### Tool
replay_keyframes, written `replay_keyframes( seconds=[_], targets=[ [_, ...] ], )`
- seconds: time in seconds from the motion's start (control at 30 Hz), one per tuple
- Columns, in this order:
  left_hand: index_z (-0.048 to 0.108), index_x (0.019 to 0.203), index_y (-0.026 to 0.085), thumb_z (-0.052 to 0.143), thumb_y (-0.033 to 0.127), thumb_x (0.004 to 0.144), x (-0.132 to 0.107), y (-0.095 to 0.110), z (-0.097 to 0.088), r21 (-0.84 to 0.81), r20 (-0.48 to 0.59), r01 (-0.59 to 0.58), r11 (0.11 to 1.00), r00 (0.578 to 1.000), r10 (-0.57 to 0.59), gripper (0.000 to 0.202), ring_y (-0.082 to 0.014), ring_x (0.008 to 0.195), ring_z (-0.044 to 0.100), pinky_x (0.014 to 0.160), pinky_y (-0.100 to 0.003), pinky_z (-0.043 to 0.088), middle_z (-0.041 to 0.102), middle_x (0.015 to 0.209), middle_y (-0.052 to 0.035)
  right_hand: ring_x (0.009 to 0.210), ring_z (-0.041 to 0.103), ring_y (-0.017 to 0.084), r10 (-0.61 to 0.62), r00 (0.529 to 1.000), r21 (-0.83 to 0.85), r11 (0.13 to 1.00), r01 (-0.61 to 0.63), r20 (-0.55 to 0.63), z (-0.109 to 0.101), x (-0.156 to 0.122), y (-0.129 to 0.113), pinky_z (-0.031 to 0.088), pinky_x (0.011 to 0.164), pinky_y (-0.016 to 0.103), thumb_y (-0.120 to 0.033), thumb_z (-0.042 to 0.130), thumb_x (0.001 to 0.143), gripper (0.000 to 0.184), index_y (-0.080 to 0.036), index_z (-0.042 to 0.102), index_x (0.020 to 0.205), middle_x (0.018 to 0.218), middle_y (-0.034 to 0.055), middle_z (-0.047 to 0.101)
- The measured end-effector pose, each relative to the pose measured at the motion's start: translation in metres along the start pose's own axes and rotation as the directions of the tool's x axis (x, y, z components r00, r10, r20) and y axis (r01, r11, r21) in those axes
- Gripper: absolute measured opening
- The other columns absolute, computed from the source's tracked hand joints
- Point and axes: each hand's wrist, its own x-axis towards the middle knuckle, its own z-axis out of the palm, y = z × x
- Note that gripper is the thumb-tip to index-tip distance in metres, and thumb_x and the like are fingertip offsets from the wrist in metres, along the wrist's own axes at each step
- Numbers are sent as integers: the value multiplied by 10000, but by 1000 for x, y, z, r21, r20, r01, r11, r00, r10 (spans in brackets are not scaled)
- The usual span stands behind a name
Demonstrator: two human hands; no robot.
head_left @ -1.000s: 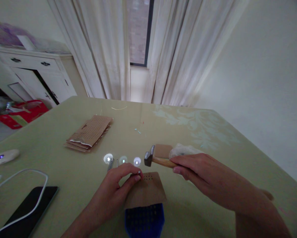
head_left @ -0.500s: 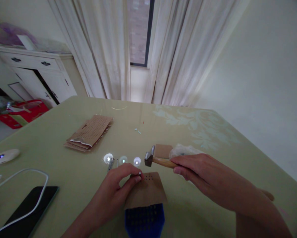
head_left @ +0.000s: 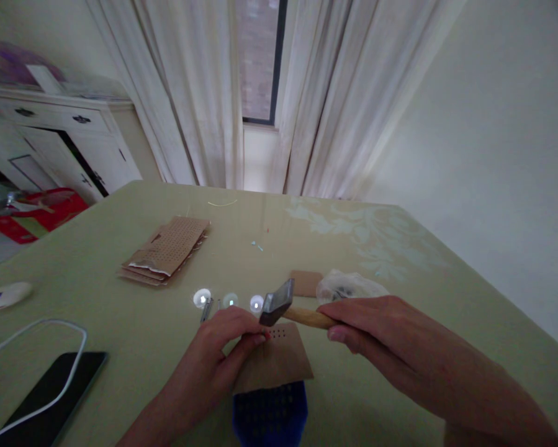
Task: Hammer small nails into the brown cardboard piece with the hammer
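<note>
Your right hand [head_left: 381,335] is closed around the wooden handle of the hammer [head_left: 313,318]; the fingers are wrapped and the thumb lies along the near side. Your left hand [head_left: 225,347] is in a pinch: thumb and forefinger are drawn together on a small red piece [head_left: 266,335], which is mostly hidden. The hammer's metal head is directly above these fingertips in your view; you cannot tell from this angle whether it makes contact.

Below the pinch, the card [head_left: 279,360] carries short rows of small holes, just right of the red piece. The card covers the far part of the blue block [head_left: 269,413], whose near part projects toward you.

On the table [head_left: 241,267], beyond your left hand, locate three discs [head_left: 256,303] in a row, with metal rods [head_left: 207,309] near the leftmost. A perforated brown stack [head_left: 167,248] lies farther left. Beyond the hammer are a small card [head_left: 306,283] and, just beside it, a clear bag [head_left: 351,285]. At your near left, a white cable [head_left: 76,372] crosses the phone [head_left: 50,391].
</note>
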Motion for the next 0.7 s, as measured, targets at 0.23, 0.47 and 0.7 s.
replay_keyframes(
  seconds=[0.23, 0.47, 0.7],
  targets=[
    [817, 958, 281, 672, 244, 1047, 0, 0, -2, 11, 29, -18, 1000, 999, 18, 174, -217, 909, 771, 838, -287, 565, 845, 972, -24, 940, 771, 243, 9, 996, 25, 1000, -11, 85, 0, 4, 1, 524, 845, 354, -424, 444, 1196, 352, -266, 755, 1147, 1058, 28, 843],
    [826, 995, 298, 657, 233, 1048, -3, -3, -1, 17, 43, -19, 1000, 999, 19, 189, -224, 921, 778, 851, -292, 578, 844, 976, -30, 955, 780, 253, 8, 1000, -2, 1000, -8, 13, 0, -1, 1, 529, 851, 370, -486, 394, 1200, 419, -284, 762, 1206, 1118, 43, 850],
    [810, 937, 274, 661, 309, 1052, 2, 0, -2, -47, 46, 59, 997, 997, -57, 191, -220, 865, 772, 803, -279, 570, 843, 927, -24, 976, 726, 249, 170, 984, 77, 982, -173, 46, 20, 15, 10, 502, 854, 364, -461, 476, 1178, 332, -238, 721, 1196, 1060, 59, 790]
  ],
)
